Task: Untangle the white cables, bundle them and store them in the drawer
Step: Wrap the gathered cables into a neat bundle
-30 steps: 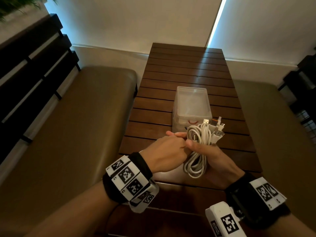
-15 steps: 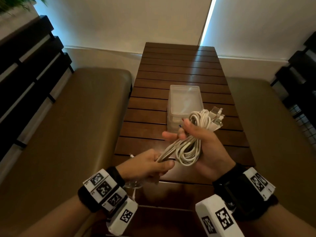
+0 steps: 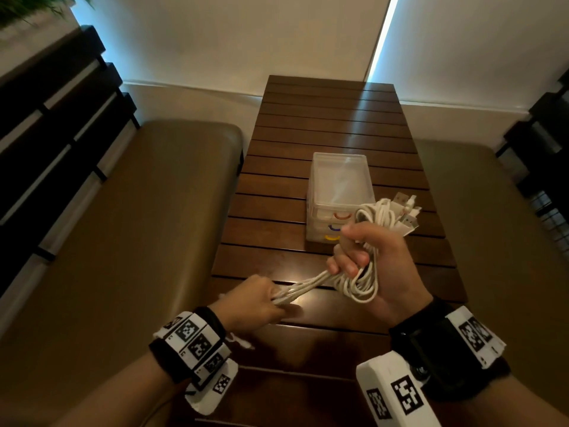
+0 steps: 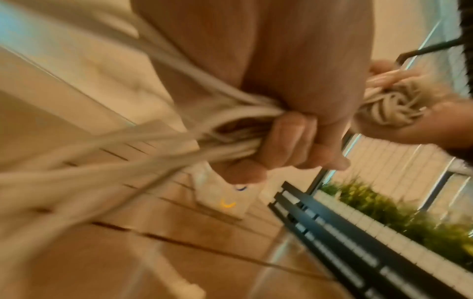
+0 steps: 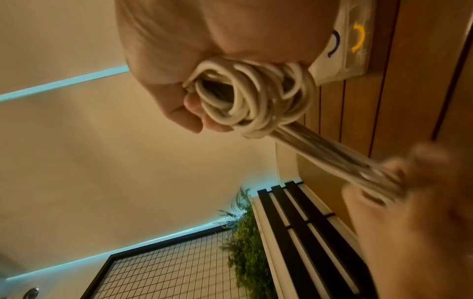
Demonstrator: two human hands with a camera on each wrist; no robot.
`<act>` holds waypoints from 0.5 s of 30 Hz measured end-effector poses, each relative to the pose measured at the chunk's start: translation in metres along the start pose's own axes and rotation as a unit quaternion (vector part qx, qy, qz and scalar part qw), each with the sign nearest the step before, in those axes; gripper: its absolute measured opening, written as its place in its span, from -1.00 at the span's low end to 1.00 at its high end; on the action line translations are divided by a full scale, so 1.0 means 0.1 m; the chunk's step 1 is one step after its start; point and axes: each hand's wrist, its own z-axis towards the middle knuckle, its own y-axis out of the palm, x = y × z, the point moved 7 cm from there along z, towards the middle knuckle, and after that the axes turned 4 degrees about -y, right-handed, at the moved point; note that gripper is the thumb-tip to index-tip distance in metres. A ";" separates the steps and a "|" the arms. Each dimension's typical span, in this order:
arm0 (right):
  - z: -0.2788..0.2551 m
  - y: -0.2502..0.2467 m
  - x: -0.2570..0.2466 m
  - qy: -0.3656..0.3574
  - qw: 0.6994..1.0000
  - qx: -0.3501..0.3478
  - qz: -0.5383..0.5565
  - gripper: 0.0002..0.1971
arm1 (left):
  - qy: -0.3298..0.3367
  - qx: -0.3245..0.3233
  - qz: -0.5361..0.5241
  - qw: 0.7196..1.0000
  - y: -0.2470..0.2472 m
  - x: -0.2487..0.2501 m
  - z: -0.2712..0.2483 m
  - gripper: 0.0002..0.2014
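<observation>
White cables (image 3: 363, 272) sit coiled in our right hand (image 3: 381, 272), its fingers curled round the loops, plugs sticking out above the thumb. Our left hand (image 3: 255, 306) grips several strands drawn taut from the coil, so we judge untangling mostly done and bundling under way. Tying off remains, and the drawer unit (image 3: 335, 198) on the table (image 3: 332, 118) looks closed.

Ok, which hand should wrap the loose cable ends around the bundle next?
Probably the left hand: it grips the loose strands stretched out from the cable bundle, free to circle them. The right hand is committed to gripping the coil.
</observation>
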 end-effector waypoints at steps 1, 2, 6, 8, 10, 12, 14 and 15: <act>0.00 -0.02 -0.04 -0.006 1.000 -0.003 0.000 -0.69 | -0.020 0.004 0.016 1.000 -0.03 -0.13 -0.01 -0.45; 0.00 -0.04 -0.06 -0.011 1.000 -0.007 0.002 -0.70 | -0.031 0.008 0.028 0.999 -0.06 -0.23 -0.02 -0.43; -0.02 -0.03 -0.04 -0.020 1.000 -0.019 -0.006 -0.68 | -0.034 0.031 0.054 0.998 -0.12 -0.36 -0.04 -0.49; -0.02 -0.01 -0.02 -0.020 0.999 -0.022 -0.018 -0.66 | -0.005 0.031 0.080 0.996 -0.11 -0.30 -0.04 -0.64; -0.02 -0.02 -0.01 -0.017 0.999 -0.024 -0.036 -0.64 | 0.035 0.043 0.114 0.992 -0.16 -0.22 -0.10 -0.85; -0.02 -0.04 -0.01 -0.014 0.999 -0.022 -0.039 -0.65 | 0.092 0.069 0.103 0.988 -0.25 -0.07 -0.20 -0.32; -0.01 -0.05 0.00 -0.011 0.999 -0.021 -0.022 -0.67 | 0.159 0.078 0.070 0.982 -0.29 0.24 -0.29 0.09; -0.01 -0.03 0.01 -0.010 1.000 -0.023 -0.010 -0.68 | 0.194 0.077 0.050 0.977 -0.27 0.43 -0.33 0.12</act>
